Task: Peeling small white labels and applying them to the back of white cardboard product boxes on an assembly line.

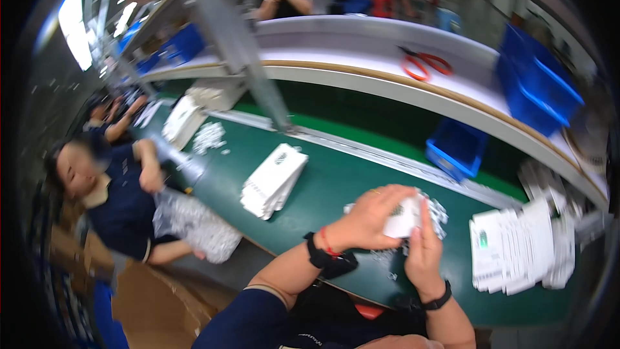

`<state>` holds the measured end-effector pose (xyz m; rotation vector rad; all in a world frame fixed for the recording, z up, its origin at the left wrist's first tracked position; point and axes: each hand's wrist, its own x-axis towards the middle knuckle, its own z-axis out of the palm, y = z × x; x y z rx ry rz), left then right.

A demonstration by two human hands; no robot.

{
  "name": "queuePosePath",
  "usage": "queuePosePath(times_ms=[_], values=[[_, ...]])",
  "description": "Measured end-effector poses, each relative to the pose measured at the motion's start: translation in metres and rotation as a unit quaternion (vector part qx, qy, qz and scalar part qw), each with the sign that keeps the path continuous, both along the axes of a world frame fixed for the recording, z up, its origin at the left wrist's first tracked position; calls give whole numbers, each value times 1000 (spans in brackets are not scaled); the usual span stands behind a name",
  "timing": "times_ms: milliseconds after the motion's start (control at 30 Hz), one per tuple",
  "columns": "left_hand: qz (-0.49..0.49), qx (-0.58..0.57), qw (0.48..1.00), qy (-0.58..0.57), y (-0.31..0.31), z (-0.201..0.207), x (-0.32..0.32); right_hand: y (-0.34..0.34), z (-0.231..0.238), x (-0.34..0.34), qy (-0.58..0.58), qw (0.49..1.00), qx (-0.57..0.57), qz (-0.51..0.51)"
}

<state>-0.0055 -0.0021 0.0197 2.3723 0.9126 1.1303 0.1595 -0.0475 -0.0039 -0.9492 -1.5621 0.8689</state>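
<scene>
Between my left hand and my right hand is a white card or flat packet with a dark green print. My left fingers are closed over its far left side, and my right fingers press against its right edge. Part of it is hidden by the hands. Small white pieces lie on the green table just behind and around them. Left of my hands stands a stack of similar white packets. A larger fanned pile of white packets lies to the right.
Above the green table runs a white shelf holding red-handled scissors and a blue bin. Another blue bin sits below. At left, a co-worker is beside a clear bag of small pieces and a cardboard box.
</scene>
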Motion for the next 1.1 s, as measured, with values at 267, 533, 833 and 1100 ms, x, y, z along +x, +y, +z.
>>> queuePosePath(times_ms=[267,533,833,1100], values=[[17,32,996,79,0,8,6,8,7,11,-2,1000,24,19],[8,83,989,122,-7,5,10,7,-2,7,228,962,-140,46],[11,73,989,130,-11,7,0,9,-4,5,263,947,-179,51],[3,86,989,120,-14,6,6,9,-3,11,200,973,-117,12]])
